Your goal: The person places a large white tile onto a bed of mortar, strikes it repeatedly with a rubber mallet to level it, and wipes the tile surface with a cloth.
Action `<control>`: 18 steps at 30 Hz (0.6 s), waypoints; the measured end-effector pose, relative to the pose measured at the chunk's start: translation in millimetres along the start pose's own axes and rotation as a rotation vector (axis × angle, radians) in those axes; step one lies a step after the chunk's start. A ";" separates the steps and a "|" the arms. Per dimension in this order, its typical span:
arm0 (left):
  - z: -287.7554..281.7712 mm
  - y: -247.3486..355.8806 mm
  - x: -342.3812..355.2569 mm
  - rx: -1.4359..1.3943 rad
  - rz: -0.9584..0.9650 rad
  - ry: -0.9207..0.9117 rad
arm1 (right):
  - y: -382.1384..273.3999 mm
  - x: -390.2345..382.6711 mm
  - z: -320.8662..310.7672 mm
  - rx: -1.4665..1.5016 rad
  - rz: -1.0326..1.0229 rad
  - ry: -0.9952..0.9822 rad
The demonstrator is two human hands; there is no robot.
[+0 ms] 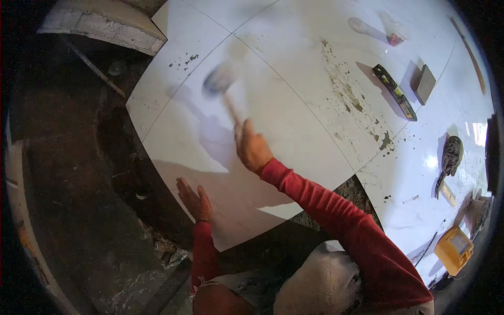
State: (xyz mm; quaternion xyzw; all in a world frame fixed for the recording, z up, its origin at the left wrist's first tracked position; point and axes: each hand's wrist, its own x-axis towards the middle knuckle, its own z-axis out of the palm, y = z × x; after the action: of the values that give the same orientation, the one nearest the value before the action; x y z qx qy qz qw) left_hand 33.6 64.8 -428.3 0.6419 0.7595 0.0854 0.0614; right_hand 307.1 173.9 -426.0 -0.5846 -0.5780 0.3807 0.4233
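My right hand [252,147] grips the wooden handle of a mallet [220,79], whose dark rounded head is blurred above a white marbled floor tile [278,184]. The mallet casts a soft shadow on the tile. My left hand [195,202] rests with outstretched fingers on the same tile, along its left edge at the lower part of the picture. Beneath that edge shows dark, rough ground [105,210].
At right on the tiles lie a spirit level [394,92], grey block [424,84], clear bag [394,37], dark bundled cloth [451,155] and yellow plastic box [454,249]. A rough concrete ledge [105,31] is upper left. Dark mortar crumbs dot the tiles.
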 end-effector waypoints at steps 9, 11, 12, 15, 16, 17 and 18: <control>-1.3 -13.3 -7.7 0.010 -0.026 0.026 | -101.8 -14.7 -27.6 0.103 -0.028 -0.204; 0.2 -2.7 -5.4 0.007 -0.031 0.010 | -53.2 -9.7 -16.6 0.060 0.171 -0.333; -0.3 -2.6 -4.0 0.011 -0.057 0.015 | -32.7 -6.4 -8.3 0.025 0.351 -0.474; -4.5 -19.8 -0.6 0.034 -0.081 0.044 | -61.8 -5.2 -18.1 0.054 0.029 -0.437; -2.5 -30.6 -14.4 0.047 -0.092 0.020 | -79.9 -18.4 -26.4 0.084 -0.025 -0.402; -1.7 -32.7 -15.0 0.044 -0.086 0.024 | -89.9 -20.3 -33.6 0.105 -0.104 -0.347; -1.4 -35.4 -15.8 0.050 -0.088 0.037 | -87.7 -20.8 -31.1 0.104 -0.107 -0.343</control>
State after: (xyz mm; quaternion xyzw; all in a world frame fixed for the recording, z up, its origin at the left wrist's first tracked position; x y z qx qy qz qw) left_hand 1.8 43.5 -434.6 0.6077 0.7898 0.0756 0.0347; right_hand 304.3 149.1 -334.0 -0.4570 -0.6516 0.4809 0.3679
